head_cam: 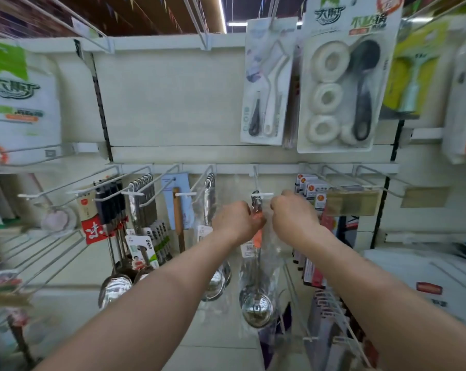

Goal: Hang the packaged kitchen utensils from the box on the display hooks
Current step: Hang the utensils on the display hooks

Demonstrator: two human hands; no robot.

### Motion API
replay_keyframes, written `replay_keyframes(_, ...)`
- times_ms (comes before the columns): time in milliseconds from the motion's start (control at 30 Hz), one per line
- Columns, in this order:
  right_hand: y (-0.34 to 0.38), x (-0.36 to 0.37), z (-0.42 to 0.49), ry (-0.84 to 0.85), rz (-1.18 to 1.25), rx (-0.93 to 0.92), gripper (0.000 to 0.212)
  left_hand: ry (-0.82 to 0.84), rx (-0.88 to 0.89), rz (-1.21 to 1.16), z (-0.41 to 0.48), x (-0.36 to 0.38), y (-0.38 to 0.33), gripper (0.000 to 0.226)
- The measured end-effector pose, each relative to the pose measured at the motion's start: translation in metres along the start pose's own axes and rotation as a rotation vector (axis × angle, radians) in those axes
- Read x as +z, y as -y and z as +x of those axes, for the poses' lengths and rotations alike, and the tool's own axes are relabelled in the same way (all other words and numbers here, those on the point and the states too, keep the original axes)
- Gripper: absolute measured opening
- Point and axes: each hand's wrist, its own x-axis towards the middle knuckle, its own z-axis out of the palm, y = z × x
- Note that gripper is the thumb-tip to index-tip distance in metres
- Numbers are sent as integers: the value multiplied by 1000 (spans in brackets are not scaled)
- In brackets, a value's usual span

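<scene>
Hanging just below the display hook [262, 194], the bagged ladle [257, 309] is held by left hand [237, 218] and right hand [293, 215], each grip seemingly pinching its top so the hole can be threaded.

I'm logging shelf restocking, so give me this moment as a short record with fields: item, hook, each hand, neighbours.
item: steel ladle with orange handle in a clear plastic bag, hanging down between the forearms
hook: white-tipped wire display hook, with the bag's top at it
left hand: grips the top of the orange handle
right hand: fingers curled at the bag's top; grip hidden
neighbours: bagged steel ladles on the hook to the left
</scene>
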Motion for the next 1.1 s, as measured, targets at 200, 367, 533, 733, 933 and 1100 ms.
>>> replay_keyframes(200, -12, 10, 21, -73, 38, -11, 38, -117, -77, -166, 8, 7, -8, 37)
replay_keyframes(367, -17, 21, 27, -81, 228, 3, 28, -184, 43, -416, 10, 12, -4, 24)
replay_keyframes(533, -17, 27, 35, -117, 344, 41, 26, -212, 106, -445, 11, 12, 4, 16)
replay_keyframes(733, -13, 22, 40, -55, 384, 87, 28, -92, 52, -516, 14, 0, 2, 8)
replay_keyframes(933, -12, 17, 41, -1, 466, 161, 25, -23, 38, -544, 4, -16, -1, 15)
replay_keyframes(1100, -11, 12, 40, 44, 536, 177, 19, 29, 64, -542, -10, -34, -1, 5)
